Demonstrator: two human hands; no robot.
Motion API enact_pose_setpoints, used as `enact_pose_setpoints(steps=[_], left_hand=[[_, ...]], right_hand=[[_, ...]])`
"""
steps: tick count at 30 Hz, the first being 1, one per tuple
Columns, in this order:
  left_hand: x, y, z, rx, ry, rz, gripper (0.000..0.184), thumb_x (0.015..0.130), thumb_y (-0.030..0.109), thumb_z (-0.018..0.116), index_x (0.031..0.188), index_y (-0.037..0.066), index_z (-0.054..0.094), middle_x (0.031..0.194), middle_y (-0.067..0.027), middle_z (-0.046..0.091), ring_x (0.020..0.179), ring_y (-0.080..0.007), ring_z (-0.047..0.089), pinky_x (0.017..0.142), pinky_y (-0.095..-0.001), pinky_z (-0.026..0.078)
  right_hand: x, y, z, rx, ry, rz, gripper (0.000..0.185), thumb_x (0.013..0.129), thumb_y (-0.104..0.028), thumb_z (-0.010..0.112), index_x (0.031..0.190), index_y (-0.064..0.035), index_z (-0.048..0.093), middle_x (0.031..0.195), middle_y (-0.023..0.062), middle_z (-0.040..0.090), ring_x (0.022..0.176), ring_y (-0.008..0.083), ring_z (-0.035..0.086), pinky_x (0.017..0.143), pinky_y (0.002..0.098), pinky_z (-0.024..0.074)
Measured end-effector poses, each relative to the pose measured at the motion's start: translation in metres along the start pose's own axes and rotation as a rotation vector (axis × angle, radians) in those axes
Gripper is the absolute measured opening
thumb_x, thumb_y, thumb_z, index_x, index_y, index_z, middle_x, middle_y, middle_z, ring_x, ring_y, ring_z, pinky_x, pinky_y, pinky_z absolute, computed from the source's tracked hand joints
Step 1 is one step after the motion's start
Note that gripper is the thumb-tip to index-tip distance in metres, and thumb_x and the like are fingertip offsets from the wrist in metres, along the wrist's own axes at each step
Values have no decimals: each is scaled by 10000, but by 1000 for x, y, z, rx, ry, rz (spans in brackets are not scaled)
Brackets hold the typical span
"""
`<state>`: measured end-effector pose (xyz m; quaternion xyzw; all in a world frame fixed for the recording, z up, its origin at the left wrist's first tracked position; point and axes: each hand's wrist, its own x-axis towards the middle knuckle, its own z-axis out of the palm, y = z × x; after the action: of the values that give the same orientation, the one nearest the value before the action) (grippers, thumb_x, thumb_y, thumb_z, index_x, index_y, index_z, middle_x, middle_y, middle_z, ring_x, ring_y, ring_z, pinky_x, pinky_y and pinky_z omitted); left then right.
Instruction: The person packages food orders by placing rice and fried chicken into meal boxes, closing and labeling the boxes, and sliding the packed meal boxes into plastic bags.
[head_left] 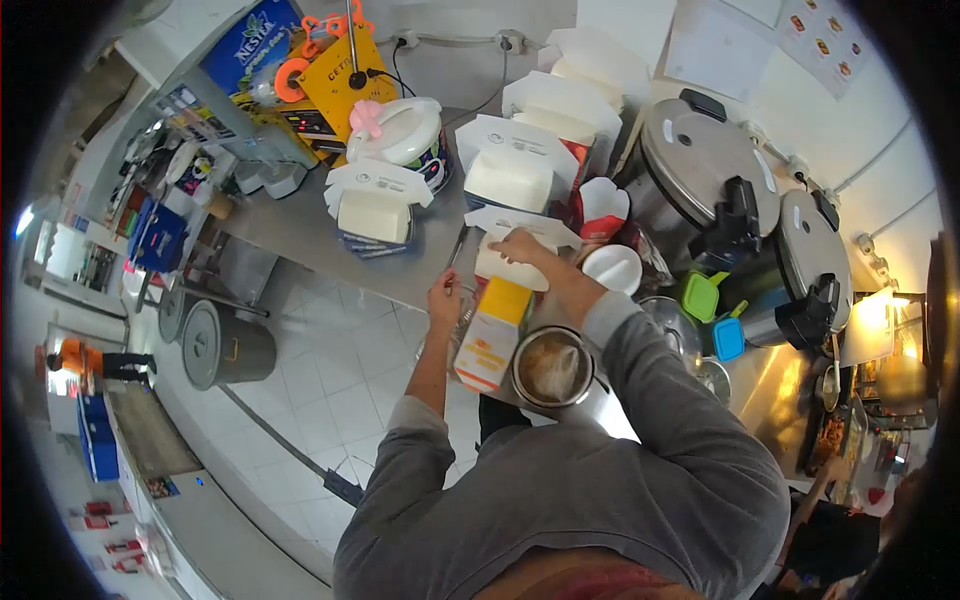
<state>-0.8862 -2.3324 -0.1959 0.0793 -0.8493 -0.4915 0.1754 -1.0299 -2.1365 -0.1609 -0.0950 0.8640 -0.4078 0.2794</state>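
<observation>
White takeaway box [497, 268] sits near the front edge of the bench [290, 222], just beyond a tall yellow-and-white carton [505, 300], its lid flap standing raised on the far side. The likeliest mishap is a shove: the box looks like light folded card, so pressure from the right grip [523, 246] could slide it, bend its wall or crease the flap. The carton is another risk, since it stands close to both forearms and a sideways sweep of either could tip it. The metal pot [553, 368], with brownish contents, lies close by the right sleeve [625, 325]; an elbow drawn back low could catch its rim and spill some. The thin utensil [459, 246] could also snag the box's edge or slip, should the fingers loosen.

As for the grip, the left one [445, 296] is closed around the lower end of that utensil, with little gap showing between the fingers; the utensil points up and away, beside the box. The right grip reaches over the box, fingers bent and seemingly touching it near the flap. Whether they pinch the card or merely rest there, I cannot tell, because the fingertips are too small to make out.
</observation>
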Motion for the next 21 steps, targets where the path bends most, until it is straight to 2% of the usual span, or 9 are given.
enact_pose_setpoints(steps=[4, 5, 8, 9, 12, 13, 16, 20, 21], left_hand=[[53, -55, 23, -51, -285, -154, 288, 928, 174, 573, 1159, 7, 617, 1015, -140, 692, 920, -210, 667, 821, -307, 509], [58, -65, 30, -77, -320, -151, 294, 927, 174, 567, 1166, 10, 616, 1012, -153, 690, 921, -227, 671, 811, -324, 512], [64, -72, 39, -159, -442, -157, 304, 926, 174, 549, 1177, 15, 615, 1006, -184, 685, 925, -270, 678, 791, -360, 516], [66, -69, 42, -197, -481, -170, 303, 927, 174, 543, 1173, 12, 616, 1005, -188, 683, 928, -280, 676, 792, -363, 515], [77, -52, 33, -141, -599, -111, 308, 930, 179, 528, 1170, 5, 613, 1004, -206, 674, 935, -320, 666, 805, -378, 509], [83, -50, 27, -92, -635, -68, 311, 930, 181, 524, 1170, 3, 611, 1004, -212, 671, 936, -335, 662, 810, -384, 507], [88, -61, 23, -2, -652, 0, 333, 928, 227, 519, 1163, 14, 622, 996, -235, 661, 937, -368, 648, 817, -410, 495], [91, -98, 35, 163, -719, -47, 305, 921, 249, 519, 1050, 8, 653, 923, -238, 662, 826, -400, 654, 722, -472, 490], [86, -76, 27, 118, -615, 72, 273, 914, 210, 527, 974, -28, 648, 890, -246, 655, 812, -415, 648, 706, -484, 481]], right_hand=[[48, -10, 51, 28, -27, 315, 513, 762, -409, 739, 845, 92, 662, 809, 184, 681, 726, 287, 689, 555, 415, 552], [57, -8, 63, 92, -24, 371, 427, 771, -292, 747, 901, 102, 650, 835, 188, 681, 726, 295, 698, 558, 401, 558], [74, 0, 80, 286, -56, 414, 352, 789, -190, 723, 992, 83, 634, 875, 190, 681, 714, 306, 701, 571, 378, 559], [75, 2, 82, -97, -160, 325, 251, 806, -112, 672, 992, 57, 654, 851, 175, 682, 692, 299, 701, 568, 372, 568], [57, 20, 82, 543, -8, 330, 184, 819, -88, 636, 939, 46, 675, 827, 158, 683, 698, 278, 703, 580, 374, 575], [59, 33, 82, 554, -61, 312, 173, 838, -57, 587, 948, 48, 670, 845, 155, 679, 709, 269, 705, 576, 374, 570], [72, 56, 76, -690, 38, -601, 245, 715, -186, 640, 905, -48, 707, 841, 136, 703, 681, 223, 684, 639, 393, 547], [35, -33, 48, 15, 351, -18, 356, 713, -354, 621, 784, -15, 702, 768, 245, 653, 707, 383, 654, 692, 454, 519], [18, -57, 38, -13, 489, -160, 390, 712, -372, 634, 742, 14, 679, 746, 255, 642, 722, 395, 654, 703, 457, 516]])
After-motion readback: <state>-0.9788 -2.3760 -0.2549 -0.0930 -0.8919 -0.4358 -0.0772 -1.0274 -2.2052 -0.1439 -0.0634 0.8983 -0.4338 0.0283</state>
